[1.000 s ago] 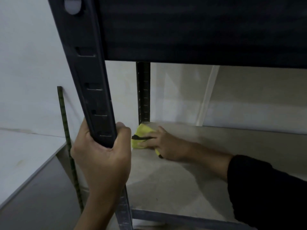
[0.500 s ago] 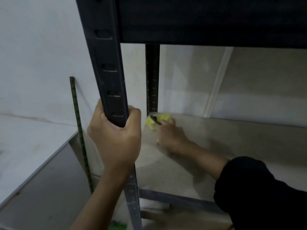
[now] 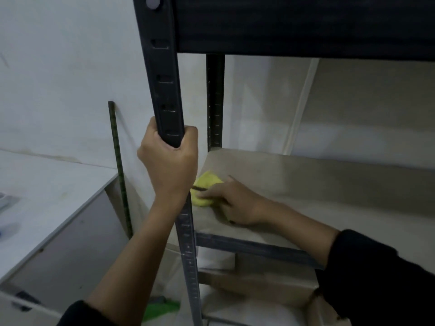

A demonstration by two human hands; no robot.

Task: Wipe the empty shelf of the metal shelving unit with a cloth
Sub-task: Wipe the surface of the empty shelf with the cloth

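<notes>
White wall behind, pale desk (image 3: 54, 198) at left; left hand (image 3: 169, 161) wrapped tight around one dark front post (image 3: 164, 90), arm reaching upward. Right hand (image 3: 233, 203) presses one yellow cloth (image 3: 204, 189) flat on the shelf (image 3: 306, 184), near its front-left corner.

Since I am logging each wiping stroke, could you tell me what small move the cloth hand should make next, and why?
Probably a sweep to the right along the pale shelf board. The right hand presses the crumpled yellow cloth flat near the board's front left corner, while the long stretch to the right lies bare. The left hand grips the dark slotted metal upright, steadying the unit.
</notes>
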